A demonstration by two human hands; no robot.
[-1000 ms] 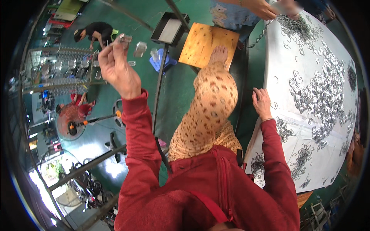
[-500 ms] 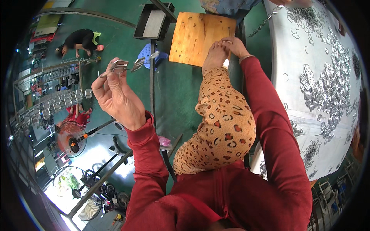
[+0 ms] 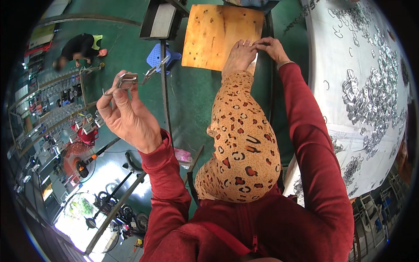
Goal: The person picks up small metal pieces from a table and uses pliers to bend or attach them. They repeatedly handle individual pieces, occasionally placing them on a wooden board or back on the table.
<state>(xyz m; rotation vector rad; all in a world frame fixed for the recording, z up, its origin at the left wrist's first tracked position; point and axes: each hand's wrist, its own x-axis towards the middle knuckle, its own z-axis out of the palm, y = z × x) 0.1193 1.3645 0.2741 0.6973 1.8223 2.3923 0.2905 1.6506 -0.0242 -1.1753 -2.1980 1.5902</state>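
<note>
The left hand (image 3: 132, 120) pinches a metal clip (image 3: 127, 80); just beyond it runs a line of clips (image 3: 150, 72). Farther right, the right hand (image 3: 271, 49) presses fingertips together at the toes (image 3: 247, 43), any hold unclear from where I stand. A slackened left pinch could drop the clip.

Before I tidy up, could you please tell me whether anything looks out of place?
A bare foot rests on a square yellow wooden board, right hand at its toes; seems odd beside a white table of loose silvery metal pieces.
</note>
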